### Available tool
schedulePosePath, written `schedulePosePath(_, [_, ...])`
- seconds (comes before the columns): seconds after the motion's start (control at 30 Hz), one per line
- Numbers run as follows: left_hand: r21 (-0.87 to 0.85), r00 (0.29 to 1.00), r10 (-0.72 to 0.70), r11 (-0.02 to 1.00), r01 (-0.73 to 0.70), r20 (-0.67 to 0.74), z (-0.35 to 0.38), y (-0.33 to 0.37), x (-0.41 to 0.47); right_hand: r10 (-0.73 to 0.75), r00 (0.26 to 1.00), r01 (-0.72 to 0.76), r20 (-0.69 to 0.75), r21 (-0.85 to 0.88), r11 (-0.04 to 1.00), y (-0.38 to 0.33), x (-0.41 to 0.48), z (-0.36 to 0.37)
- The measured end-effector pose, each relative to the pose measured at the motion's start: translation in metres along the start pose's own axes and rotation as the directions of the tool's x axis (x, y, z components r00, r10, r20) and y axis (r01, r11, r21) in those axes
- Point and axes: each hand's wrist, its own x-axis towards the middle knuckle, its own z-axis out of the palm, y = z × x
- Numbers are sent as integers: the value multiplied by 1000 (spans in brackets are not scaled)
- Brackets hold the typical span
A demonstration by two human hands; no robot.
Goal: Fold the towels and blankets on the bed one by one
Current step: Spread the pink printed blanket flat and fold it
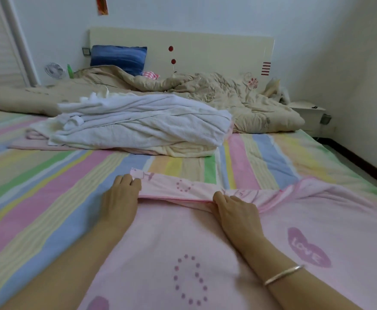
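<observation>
1. Left hand (121, 194) grips the turned-back edge of the pink heart-print blanket (171, 238), fingers curled over it
2. Right hand (236, 209) pinches the same fold
3. The blanket lies on the striped sheet (49, 175); white towels (138, 121) piled beyond

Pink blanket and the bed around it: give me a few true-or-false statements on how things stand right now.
1. The left hand and right hand both grip the turned-over far edge of the pink blanket. True.
2. The white towels are neatly folded. False: they lie in a crumpled heap beyond the blanket.
3. The bracelet sits on the left wrist. False: it is on the right wrist.
4. The blue pillow leans against the headboard. True.
</observation>
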Motion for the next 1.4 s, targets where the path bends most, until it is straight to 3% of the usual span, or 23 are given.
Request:
schedulePosePath(0.1, [-271, 998, -64, 960, 68, 22, -39, -4, -51, -72, 996, 71, 56, 35, 997, -4, -41, -51])
schedulePosePath(0.2, [-394, 997, -80, 916, 75, 2, -94, -7, -109, -148, 988, 143, 33, 117, 983, -14, -81, -107])
schedulePosePath(0.37, [-372, 1000, -29, 928, 29, 6, -156, -12, -206, -241, 968, 223, 70, 196, 955, -41, -140, -189])
schedulePosePath(0.63, [-276, 997, 52, 959, -63, -50, -233, -18, -290, -329, 932, 269, 152, 319, 909, -78, -203, -253])
schedulePosePath(0.93, [-231, 988, 138, 962, -149, -64, -259, -32, -346, -431, 900, 390, 74, 308, 868, -95, -236, -286])
schedulePosePath(1.2, [-256, 994, 110, 961, -99, 28, -261, -33, -360, -409, 908, 351, 91, 367, 862, -103, -244, -289])
schedulePosePath(1.4, [-161, 991, 126, 978, -131, -42, -270, -23, -361, -383, 911, 282, 151, 450, 847, -98, -241, -298])
